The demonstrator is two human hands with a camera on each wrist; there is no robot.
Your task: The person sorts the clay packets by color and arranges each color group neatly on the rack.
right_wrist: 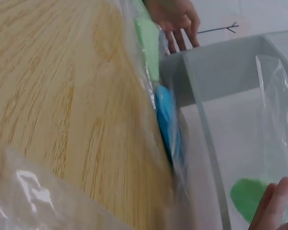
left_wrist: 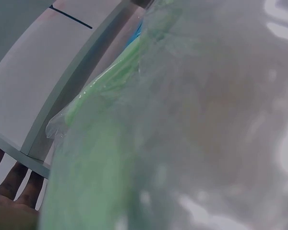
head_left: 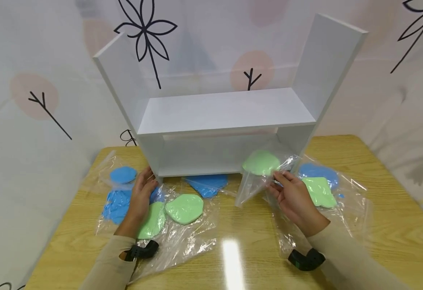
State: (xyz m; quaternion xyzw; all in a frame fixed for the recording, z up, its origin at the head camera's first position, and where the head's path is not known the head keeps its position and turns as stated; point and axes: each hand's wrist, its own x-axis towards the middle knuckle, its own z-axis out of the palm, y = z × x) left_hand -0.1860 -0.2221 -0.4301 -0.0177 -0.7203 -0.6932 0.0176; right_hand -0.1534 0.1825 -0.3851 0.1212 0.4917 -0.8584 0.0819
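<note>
Fingers of the right hand (head_left: pixel 296 197) are pinching the clear bag (head_left: pixel 256 183) with the green piece (head_left: pixel 261 162) at the mouth of the white shelf (head_left: pixel 225 110)'s lower compartment, best fed in level, while the left hand (head_left: pixel 143 191), fingers straight, is steadying the shelf's left foot.

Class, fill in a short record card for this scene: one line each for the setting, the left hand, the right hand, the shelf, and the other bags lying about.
setting: wooden table before a patterned backdrop
left hand: left hand rests by the shelf's front corner, on bags of blue and green clay
right hand: right hand pinches a clear bag with green clay, held at the lower opening
shelf: white shelf unit, upright, both levels bare
other bags: green piece, blue piece
</note>
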